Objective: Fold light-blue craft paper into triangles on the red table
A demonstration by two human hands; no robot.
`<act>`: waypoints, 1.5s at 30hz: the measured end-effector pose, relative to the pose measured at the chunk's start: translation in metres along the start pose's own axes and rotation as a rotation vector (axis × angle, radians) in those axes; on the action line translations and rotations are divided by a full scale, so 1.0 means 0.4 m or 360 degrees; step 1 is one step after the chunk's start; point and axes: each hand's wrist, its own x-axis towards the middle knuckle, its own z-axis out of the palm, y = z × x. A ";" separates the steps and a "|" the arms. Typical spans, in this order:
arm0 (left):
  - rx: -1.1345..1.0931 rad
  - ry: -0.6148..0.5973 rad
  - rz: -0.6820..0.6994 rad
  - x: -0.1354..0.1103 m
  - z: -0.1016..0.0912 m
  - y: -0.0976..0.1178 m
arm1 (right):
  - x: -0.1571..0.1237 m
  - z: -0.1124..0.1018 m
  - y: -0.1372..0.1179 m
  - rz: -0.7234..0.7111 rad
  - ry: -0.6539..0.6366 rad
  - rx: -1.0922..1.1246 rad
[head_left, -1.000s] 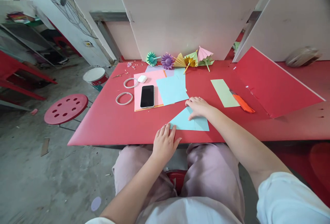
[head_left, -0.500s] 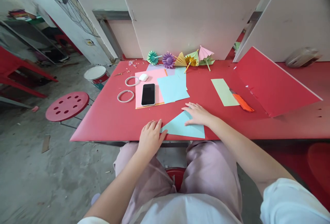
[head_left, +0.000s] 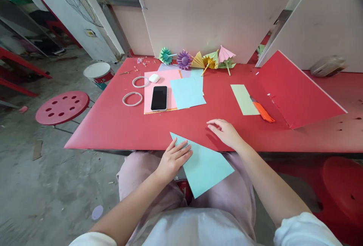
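A light blue sheet of paper (head_left: 208, 166) lies at the table's front edge, its lower part sticking out over my lap. My left hand (head_left: 175, 158) is on its left side, fingers stretched over the top face; the thumb is out of sight, seemingly under the sheet. To the right, my right hand (head_left: 225, 132) hovers just above the table beyond the sheet, fingers loosely bent and holding nothing. Behind are another light blue sheet (head_left: 187, 93), a pink sheet (head_left: 149, 96) and a black-screened phone (head_left: 159, 98) resting on the pink one.
Two white tape rings (head_left: 132, 99) and a white earbud case (head_left: 154, 78) are at left. A pale green strip (head_left: 244, 100), an orange cutter knife (head_left: 264, 112) and a standing red board (head_left: 300, 95) are at right. Folded paper umbrellas (head_left: 226, 54) line the wall side of the red table (head_left: 104, 125).
The light blue sheet has shifted toward me, turned, and now overhangs the table edge. My left hand has moved onto it; my right hand has come off it to the right.
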 end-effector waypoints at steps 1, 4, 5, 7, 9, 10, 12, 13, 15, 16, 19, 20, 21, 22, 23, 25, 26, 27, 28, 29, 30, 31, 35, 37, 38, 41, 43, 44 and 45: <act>-0.0042 0.0047 -0.0004 0.010 -0.012 0.000 | -0.016 0.001 -0.011 0.0058 -0.0159 0.0163; -0.0141 0.0213 -0.0070 0.057 -0.046 0.000 | -0.052 0.012 -0.043 0.0265 -0.0650 0.0641; -0.0198 0.0292 -0.0129 0.074 -0.055 -0.002 | -0.059 0.015 -0.052 0.0334 -0.0736 0.0749; -0.0413 0.0487 -0.0417 0.101 -0.066 -0.006 | -0.069 0.017 -0.064 0.0445 -0.0744 0.0876; -0.0874 0.0623 -0.0937 0.117 -0.072 -0.009 | -0.073 0.012 -0.070 0.0492 -0.0632 0.0911; -0.1186 0.0604 -0.1227 0.121 -0.074 -0.008 | -0.073 0.008 -0.071 0.0503 -0.0570 0.0910; -0.1787 0.0376 -0.1688 0.122 -0.078 -0.004 | -0.074 -0.001 -0.070 0.0502 -0.0476 0.0883; -0.1983 0.0229 -0.1816 0.121 -0.079 0.000 | -0.074 -0.006 -0.070 0.0490 -0.0445 0.0851; -0.2128 0.0025 -0.1920 0.119 -0.084 0.009 | -0.075 -0.014 -0.073 0.0459 -0.0406 0.0781; -0.2129 -0.0004 -0.1940 0.119 -0.088 0.012 | -0.076 -0.018 -0.075 0.0450 -0.0398 0.0751; -0.2147 0.0004 -0.1989 0.126 -0.102 0.015 | -0.081 -0.028 -0.087 0.0452 -0.0407 0.0713; -0.2183 -0.0013 -0.1995 0.130 -0.108 0.015 | -0.083 -0.030 -0.090 0.0461 -0.0399 0.0714; -0.2225 -0.0045 -0.1990 0.134 -0.115 0.013 | -0.084 -0.032 -0.092 0.0466 -0.0382 0.0719; -0.2264 -0.0086 -0.1973 0.138 -0.122 0.012 | -0.086 -0.033 -0.093 0.0469 -0.0359 0.0731; -0.2295 -0.0124 -0.1952 0.142 -0.129 0.010 | -0.087 -0.033 -0.094 0.0473 -0.0342 0.0751; -0.2319 -0.0164 -0.1918 0.147 -0.138 0.009 | -0.091 -0.033 -0.094 0.0483 -0.0329 0.0804; -0.2318 -0.0161 -0.1907 0.149 -0.141 0.008 | -0.092 -0.033 -0.094 0.0489 -0.0324 0.0824; -0.2317 -0.0150 -0.1897 0.149 -0.141 0.008 | -0.093 -0.034 -0.094 0.0496 -0.0316 0.0834; -0.2321 -0.0139 -0.1887 0.148 -0.140 0.007 | -0.093 -0.034 -0.095 0.0499 -0.0300 0.0834; -0.2329 -0.0135 -0.1877 0.147 -0.137 0.007 | -0.093 -0.035 -0.095 0.0494 -0.0284 0.0826; -0.2340 -0.0136 -0.1868 0.146 -0.134 0.006 | -0.092 -0.036 -0.095 0.0486 -0.0277 0.0809; -0.2350 -0.0139 -0.1862 0.145 -0.130 0.004 | -0.092 -0.036 -0.094 0.0475 -0.0274 0.0785; -0.2391 -0.0153 -0.1858 0.143 -0.118 -0.001 | -0.088 -0.035 -0.087 0.0442 -0.0236 0.0694; -0.2407 -0.0167 -0.1845 0.146 -0.115 -0.004 | -0.086 -0.033 -0.080 0.0442 -0.0205 0.0674; -0.2408 -0.0168 -0.1839 0.148 -0.113 -0.005 | -0.083 -0.032 -0.076 0.0444 -0.0207 0.0662; -0.2302 -0.0147 -0.1875 0.154 -0.096 -0.012 | -0.071 -0.027 -0.058 0.0452 -0.0252 0.0576; -0.2165 -0.0133 -0.1936 0.161 -0.075 -0.020 | -0.060 -0.023 -0.044 0.0444 -0.0244 0.0433; -0.2103 -0.0132 -0.1976 0.164 -0.063 -0.025 | -0.056 -0.021 -0.039 0.0425 -0.0185 0.0318; -0.2057 -0.0131 -0.2020 0.168 -0.050 -0.031 | -0.054 -0.017 -0.035 0.0380 -0.0100 0.0178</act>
